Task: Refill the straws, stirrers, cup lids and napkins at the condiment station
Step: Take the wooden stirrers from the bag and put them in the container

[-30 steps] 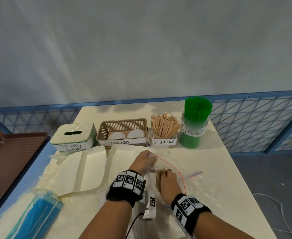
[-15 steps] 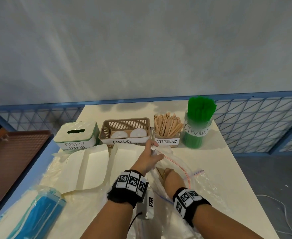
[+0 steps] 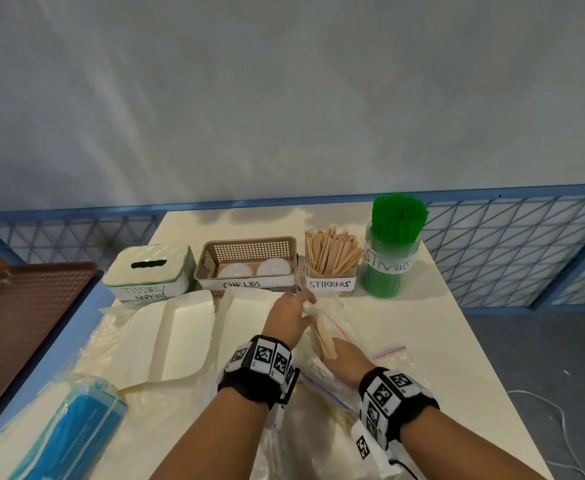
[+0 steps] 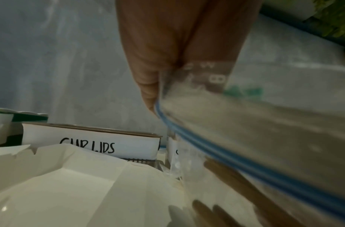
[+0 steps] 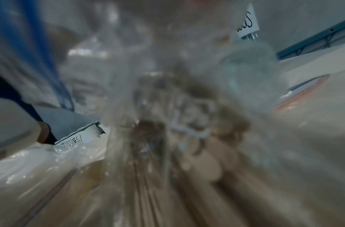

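1. Stirrer refill is in hand: left hand [image 3: 289, 315] is pinching the mouth of the clear zip bag [image 3: 322, 306] and holding it open.
2. Right hand [image 3: 344, 358] is reaching into the bag, gripping a bundle of wooden stirrers [image 3: 325, 336]; fingers hidden, so I cannot tell how they are curling.
3. Next move is likely calling for lifting the bundle clear and standing it in the STIRRERS box [image 3: 331, 284], which is sitting just beyond on the counter [image 3: 405, 323] and already looking fairly full.
4. Stirrers are looking flat, pale and thin.

A grey wall [image 3: 284, 98] rises behind the cream table [image 3: 405, 323], blue lattice railing [image 3: 509, 244] alongside.
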